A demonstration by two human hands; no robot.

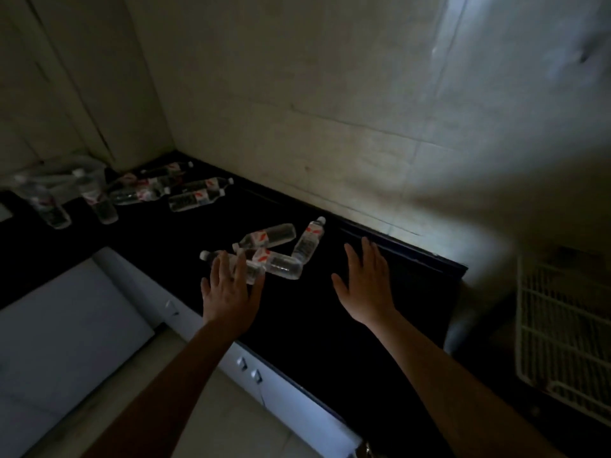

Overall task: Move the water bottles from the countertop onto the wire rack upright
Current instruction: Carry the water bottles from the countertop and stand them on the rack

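Both hands are spread flat and empty: left hand [228, 289] over, perhaps touching, the nearest water bottle [231, 264] lying on the dark countertop [314, 312]; right hand [365, 282] beside it. White wire rack [562, 328] sits far right.

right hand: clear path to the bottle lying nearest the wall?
Probably yes. The right hand is open and empty over bare countertop; that water bottle lies just ahead to its left, nothing between.

Bottles [277, 249] on countertop [330, 309], wire rack [562, 325] at right
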